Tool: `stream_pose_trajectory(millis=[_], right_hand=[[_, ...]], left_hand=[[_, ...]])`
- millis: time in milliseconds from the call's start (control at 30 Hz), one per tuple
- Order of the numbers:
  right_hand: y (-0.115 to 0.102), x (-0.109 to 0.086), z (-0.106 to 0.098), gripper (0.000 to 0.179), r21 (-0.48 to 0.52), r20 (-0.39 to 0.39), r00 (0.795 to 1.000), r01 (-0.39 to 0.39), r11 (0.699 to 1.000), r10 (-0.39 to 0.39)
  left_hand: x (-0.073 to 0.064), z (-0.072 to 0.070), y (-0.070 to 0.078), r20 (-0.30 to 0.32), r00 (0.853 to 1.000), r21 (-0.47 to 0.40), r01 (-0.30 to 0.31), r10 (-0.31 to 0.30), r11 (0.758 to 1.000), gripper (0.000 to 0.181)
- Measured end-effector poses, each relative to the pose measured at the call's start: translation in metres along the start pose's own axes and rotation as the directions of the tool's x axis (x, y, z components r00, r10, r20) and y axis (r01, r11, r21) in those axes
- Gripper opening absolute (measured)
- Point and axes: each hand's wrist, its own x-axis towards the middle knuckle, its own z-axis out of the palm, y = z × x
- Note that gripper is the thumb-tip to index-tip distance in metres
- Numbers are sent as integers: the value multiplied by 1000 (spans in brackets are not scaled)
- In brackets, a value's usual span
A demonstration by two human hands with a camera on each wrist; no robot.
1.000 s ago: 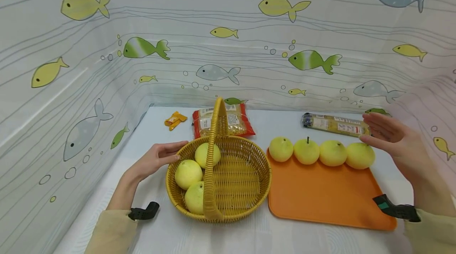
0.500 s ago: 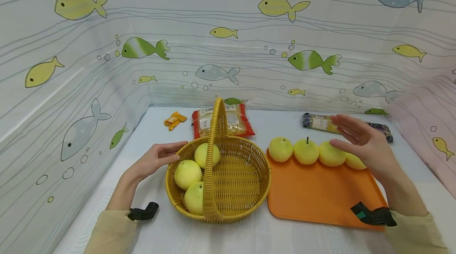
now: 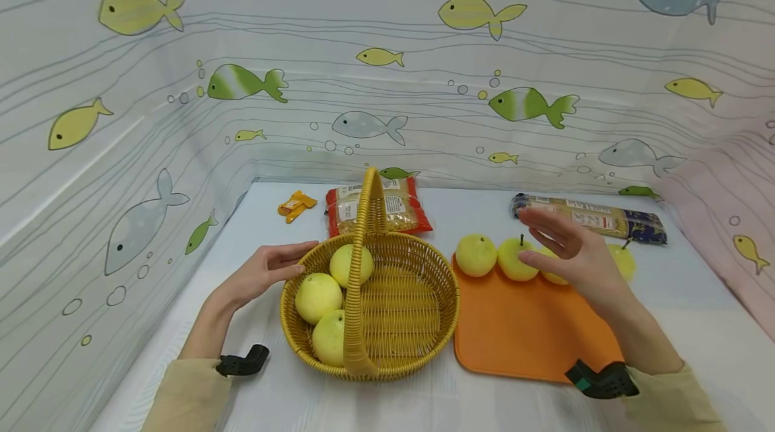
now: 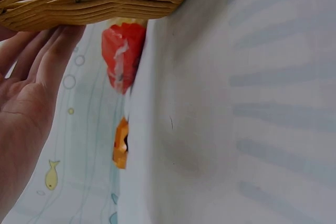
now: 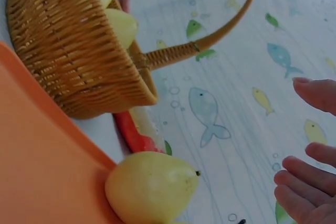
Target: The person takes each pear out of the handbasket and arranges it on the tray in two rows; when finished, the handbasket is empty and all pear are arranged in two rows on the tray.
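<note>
A golden wicker basket (image 3: 449,344) with a tall handle stands in the middle of the table. Three yellow pears (image 3: 318,298) lie in its left half. My left hand (image 3: 260,275) touches the basket's left rim, its fingers stretched out against the outer wall; the fingers (image 4: 58,51) also show below the weave in the left wrist view. Right of the basket, several pears (image 3: 475,255) line the far edge of an orange tray (image 3: 514,338). Over that row my right hand (image 3: 575,254) hovers with thumb and fingers apart, holding nothing and partly hiding the pears.
Behind the basket lies a red-edged clear food bag (image 3: 396,206). A small orange packet (image 3: 297,206) is at the back left. A long packet of what looks like noodles (image 3: 617,220) lies behind the tray. Fish-patterned sheeting (image 3: 290,129) walls the table in.
My right hand has moved left, from the right end of the pear row to above its middle. The left hand stays at the basket rim, and the pears have not moved.
</note>
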Motion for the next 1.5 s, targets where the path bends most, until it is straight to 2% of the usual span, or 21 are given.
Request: stream_pose_trajectory(millis=[300, 500, 733, 1167, 1333, 1500], right_hand=[[0, 10, 47, 65, 58, 90, 995, -43, 997, 38], [-8, 10, 80, 67, 127, 163, 987, -37, 991, 16], [-22, 11, 113, 70, 146, 222, 975, -22, 989, -11], [-38, 13, 163, 69, 178, 346, 936, -7, 984, -56], [-44, 13, 177, 67, 179, 373, 923, 23, 984, -90], [-48, 14, 191, 64, 168, 393, 915, 26, 986, -91]], left_hand=[[-1, 0, 2, 2, 1000, 1, 2, -2, 1000, 52], [0, -1, 2, 6, 1000, 6, 8, -8, 1000, 52], [1, -1, 1, 7, 1000, -8, -1, 1, 1000, 52], [1, -2, -1, 9, 1000, 0, -9, 9, 1000, 52], [2, -1, -2, 12, 1000, -7, -14, 14, 1000, 52], [1, -1, -1, 4, 1000, -8, -11, 11, 1000, 52]])
